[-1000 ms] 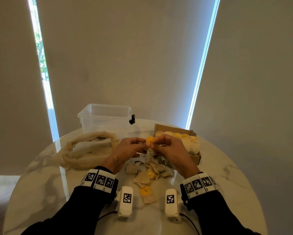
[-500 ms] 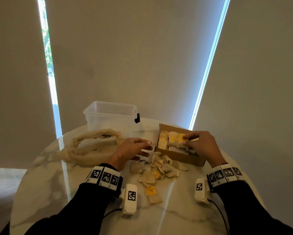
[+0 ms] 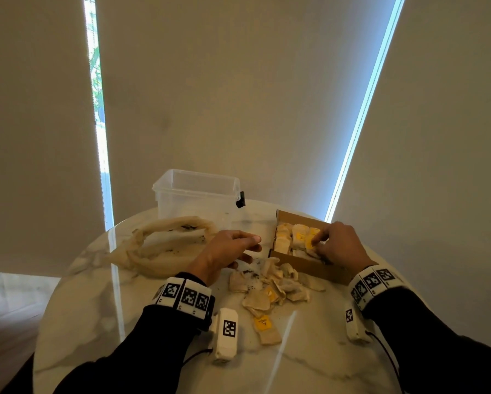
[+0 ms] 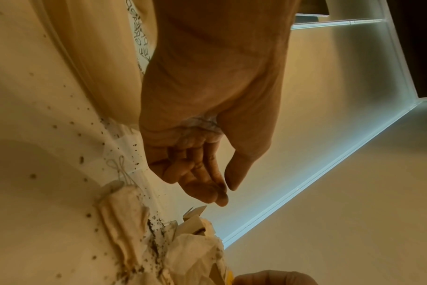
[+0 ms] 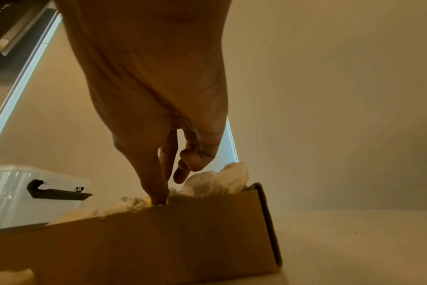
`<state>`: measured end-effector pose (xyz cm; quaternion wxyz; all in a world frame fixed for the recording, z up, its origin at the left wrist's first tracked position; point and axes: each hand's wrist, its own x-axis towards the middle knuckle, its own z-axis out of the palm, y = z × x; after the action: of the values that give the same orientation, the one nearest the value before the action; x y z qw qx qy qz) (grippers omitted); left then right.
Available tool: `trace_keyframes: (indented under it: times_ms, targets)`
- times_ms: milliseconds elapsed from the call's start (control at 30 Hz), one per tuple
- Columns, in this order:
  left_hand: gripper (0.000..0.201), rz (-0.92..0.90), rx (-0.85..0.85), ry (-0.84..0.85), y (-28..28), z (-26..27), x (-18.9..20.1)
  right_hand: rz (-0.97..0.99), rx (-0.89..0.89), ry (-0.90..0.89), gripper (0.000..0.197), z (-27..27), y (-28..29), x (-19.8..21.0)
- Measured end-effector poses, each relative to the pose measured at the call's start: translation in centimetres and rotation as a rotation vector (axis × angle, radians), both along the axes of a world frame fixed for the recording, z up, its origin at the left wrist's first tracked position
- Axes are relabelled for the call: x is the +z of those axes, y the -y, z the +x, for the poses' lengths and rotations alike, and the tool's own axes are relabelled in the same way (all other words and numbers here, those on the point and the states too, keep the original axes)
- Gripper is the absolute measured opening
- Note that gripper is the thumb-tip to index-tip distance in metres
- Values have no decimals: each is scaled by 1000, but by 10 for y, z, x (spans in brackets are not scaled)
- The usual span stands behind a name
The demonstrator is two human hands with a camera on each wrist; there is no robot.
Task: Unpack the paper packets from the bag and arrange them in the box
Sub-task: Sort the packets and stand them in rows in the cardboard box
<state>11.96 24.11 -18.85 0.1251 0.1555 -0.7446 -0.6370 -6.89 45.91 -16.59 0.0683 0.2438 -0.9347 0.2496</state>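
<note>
The limp cream mesh bag [image 3: 164, 245] lies emptied left of the left hand [image 3: 224, 251], whose grip has released and now hovers relaxed. The right hand [image 3: 338, 245] has crossed into the brown cardboard box [image 3: 309, 265], pinching a yellow-tagged paper packet [image 3: 309, 242] into the row; loose crumpled packets [image 3: 269, 288] wait nearer.

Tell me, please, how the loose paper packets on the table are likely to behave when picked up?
The paper packets look crumpled and thin, so probably floppy and light. Dark grains scattered on the table suggest they may tear or leak if pinched hard.
</note>
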Motion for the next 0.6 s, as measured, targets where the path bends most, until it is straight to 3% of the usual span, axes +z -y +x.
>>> trace_keyframes:
  times_ms: [100, 200, 267, 367, 467, 600]
  targets:
    - [22, -39, -2, 13, 1, 1, 2, -25, 4, -29, 8, 8, -3, 9]
    - [26, -106, -40, 51, 1, 3, 5, -201, 64, -100, 8, 32, -6, 26]
    - [29, -160, -70, 95, 1, 4, 7, -244, 141, -38, 6, 57, -2, 33]
    - [28, -213, -77, 145, 2, 6, 10, -11, 234, 147, 17, 82, 18, 27]
    - [25, -280, -105, 236, 7, 7, 13, 149, 247, 211, 35, 83, 37, 13]
    - [33, -374, -191, 374, 12, 7, 15, 171, 274, 201, 17, 82, 43, 10]
